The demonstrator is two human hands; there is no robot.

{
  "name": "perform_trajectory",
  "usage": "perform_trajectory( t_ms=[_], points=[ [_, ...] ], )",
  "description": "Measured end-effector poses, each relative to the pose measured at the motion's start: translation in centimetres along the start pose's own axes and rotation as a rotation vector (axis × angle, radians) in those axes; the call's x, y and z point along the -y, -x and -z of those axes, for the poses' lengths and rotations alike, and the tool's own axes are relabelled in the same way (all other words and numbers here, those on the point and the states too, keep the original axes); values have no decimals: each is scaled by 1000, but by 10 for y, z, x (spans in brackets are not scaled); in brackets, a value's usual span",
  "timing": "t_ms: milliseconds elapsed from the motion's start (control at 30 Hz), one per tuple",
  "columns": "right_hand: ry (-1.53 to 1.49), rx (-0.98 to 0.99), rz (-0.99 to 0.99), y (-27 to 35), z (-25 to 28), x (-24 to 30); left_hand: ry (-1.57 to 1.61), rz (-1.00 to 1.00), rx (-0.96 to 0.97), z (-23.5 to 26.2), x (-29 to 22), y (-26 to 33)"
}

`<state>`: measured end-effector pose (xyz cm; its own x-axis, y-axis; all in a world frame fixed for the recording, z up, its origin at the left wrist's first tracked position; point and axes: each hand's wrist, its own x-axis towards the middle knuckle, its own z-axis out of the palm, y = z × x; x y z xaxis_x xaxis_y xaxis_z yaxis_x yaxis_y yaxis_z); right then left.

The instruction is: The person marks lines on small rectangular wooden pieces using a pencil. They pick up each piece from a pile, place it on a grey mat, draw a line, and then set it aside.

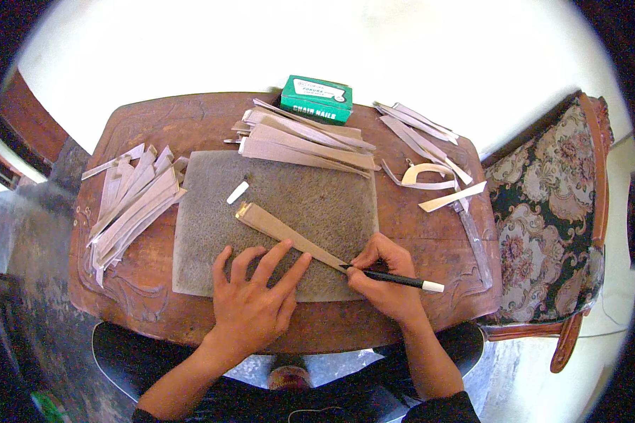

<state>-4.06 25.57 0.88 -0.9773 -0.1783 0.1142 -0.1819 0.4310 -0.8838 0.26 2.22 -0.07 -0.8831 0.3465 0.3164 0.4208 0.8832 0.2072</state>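
Observation:
A narrow tan strip [282,231] lies slanted on the dark grey mat [204,275], with a small gold-coloured piece at its far left end. My left hand [254,299] is spread open, its fingertips resting along the strip's near edge. Pinched in my right hand [386,278] is a black marker [396,279] with a white rear end. Its tip meets the strip's near right end; my fingers partly hide that spot. A loose white marker cap [238,192] lies on the mat just beyond the gold-coloured end.
Piles of similar strips lie on the carved wooden table [430,261]: a left pile [135,204] and a back pile [307,144]. Behind stands a green cardboard box [316,99]. Pale offcuts [427,176] are scattered at right. A flowered armchair [543,211] stands beside the table.

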Motion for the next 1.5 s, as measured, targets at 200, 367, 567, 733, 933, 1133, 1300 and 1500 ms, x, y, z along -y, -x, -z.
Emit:
perform_trajectory(
  t_ms=[200,367,567,733,933,1133,1300,1500],
  points=[
    [21,-10,24,0,-1,-3,-4,-3,11,2,0,0],
    [12,-14,33,-1,-2,-1,-7,1,16,3,-1,0],
    [40,-3,48,-1,-1,1,19,5,16,5,-2,-1],
    [32,-3,30,-2,0,2,34,4,20,6,-2,-2],
    [-32,11,20,0,0,-5,-16,-9,-13,2,-1,-1],
    [-476,-20,-394,-8,24,30,-9,-7,-13,4,-2,-1],
    [-45,57,-271,-16,38,37,-15,-20,-30,1,-1,-1],
    [371,252,-71,-40,28,35,16,-11,-6,3,1,1]
  ],
)
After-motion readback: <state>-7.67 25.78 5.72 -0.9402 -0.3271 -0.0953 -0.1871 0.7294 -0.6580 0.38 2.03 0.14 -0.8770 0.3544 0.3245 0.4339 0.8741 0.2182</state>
